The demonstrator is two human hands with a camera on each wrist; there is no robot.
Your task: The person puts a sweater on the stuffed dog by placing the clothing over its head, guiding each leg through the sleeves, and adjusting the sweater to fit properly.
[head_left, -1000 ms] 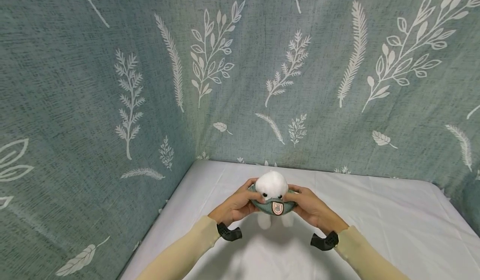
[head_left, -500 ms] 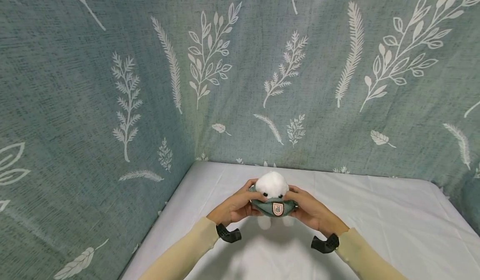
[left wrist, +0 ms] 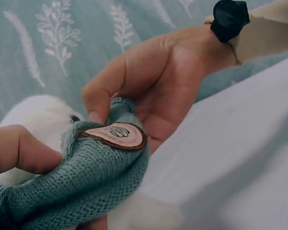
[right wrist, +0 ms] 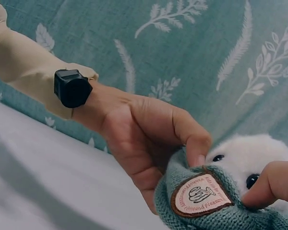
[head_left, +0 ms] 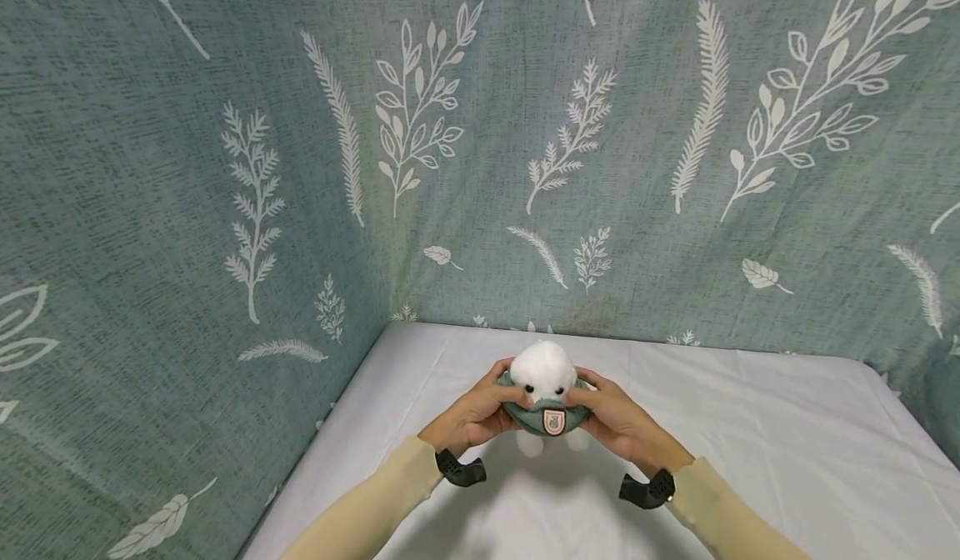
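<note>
A white plush toy [head_left: 542, 367] with black bead eyes stands over the white cloth, its two pale feet showing below. A teal knitted garment [head_left: 525, 418] wraps across its lower face, with a brown-edged pink patch [head_left: 553, 422] at the front. My left hand [head_left: 482, 410] grips the knit's edge on the left, thumb on top near the eye. On the other side my right hand [head_left: 618, 417] pinches the same edge, its thumb near the other eye. In the left wrist view the knit [left wrist: 86, 177] looks bunched between both hands. Fingers behind the toy are mostly hidden.
A white cloth [head_left: 750, 427] covers the table beneath the toy. Green fabric with white leaf prints [head_left: 480, 168] hangs at the back and left, close behind the table's far edge. Black bands [head_left: 461, 468] sit on both wrists.
The knit and its patch have shifted slightly lower on the toy, covering more above the feet. Both hands keep their hold in nearly the same place.
</note>
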